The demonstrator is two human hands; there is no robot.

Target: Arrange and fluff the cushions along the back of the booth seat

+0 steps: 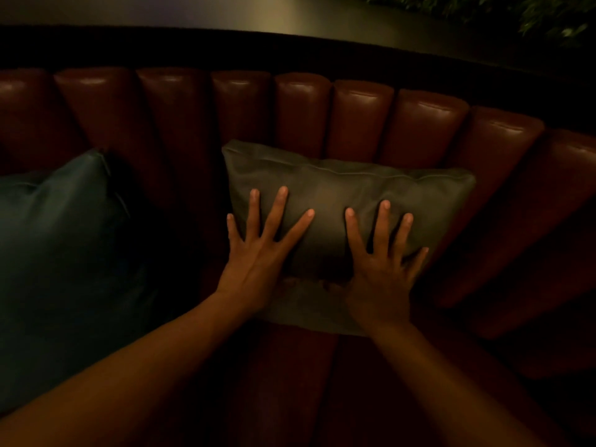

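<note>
Risk: pressed flat-handed, the grey-green leather cushion (351,201) may slide down the slick channelled backrest (303,108) or keep dents rather than plump. Left hand (258,253) and right hand (380,269): both flat, fingers splayed wide, gripping nothing, palms on its front. Cushion: rectangular, piped seam, leaning on the backrest, lower edge on the seat. A teal cushion (64,237) stands apart to the left.

Dark foliage (548,14) above a ledge (225,14)

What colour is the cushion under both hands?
The cushion looks olive-grey, plain with no pattern, seen in the dim head view.
</note>
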